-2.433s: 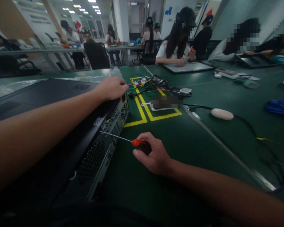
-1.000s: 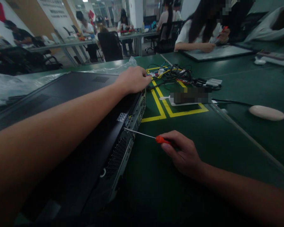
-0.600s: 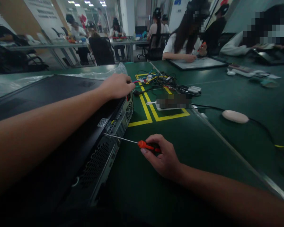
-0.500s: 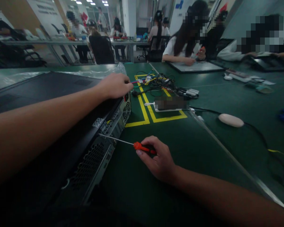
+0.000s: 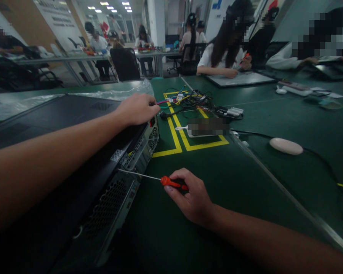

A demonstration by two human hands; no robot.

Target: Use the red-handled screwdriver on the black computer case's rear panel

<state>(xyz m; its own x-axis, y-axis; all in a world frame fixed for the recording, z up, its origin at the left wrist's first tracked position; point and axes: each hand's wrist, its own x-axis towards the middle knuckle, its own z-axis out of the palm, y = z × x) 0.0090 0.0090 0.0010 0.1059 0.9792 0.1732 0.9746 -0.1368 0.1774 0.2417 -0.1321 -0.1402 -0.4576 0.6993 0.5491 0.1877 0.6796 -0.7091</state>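
A black computer case (image 5: pixel 65 125) lies flat on the green table (image 5: pixel 234 179), its perforated rear panel (image 5: pixel 122 182) facing right. My left hand (image 5: pixel 137 109) rests on the case's far top corner, fingers curled over the edge. My right hand (image 5: pixel 190 196) is closed round the red and black handle of a screwdriver (image 5: pixel 157 178). The thin metal shaft points left, and its tip touches the rear panel near the top edge.
Yellow tape lines (image 5: pixel 185 140) mark a box on the table, with a tangle of cables (image 5: pixel 194 99) and a white power strip (image 5: pixel 205 127) there. A white mouse (image 5: pixel 286 146) lies to the right. Clear plastic wrap (image 5: pixel 114 93) sits behind the case. Other people work at the far tables.
The view has swayed as my head moved. Both hands keep their places: left on the case corner, right holding the screwdriver against the rear panel.
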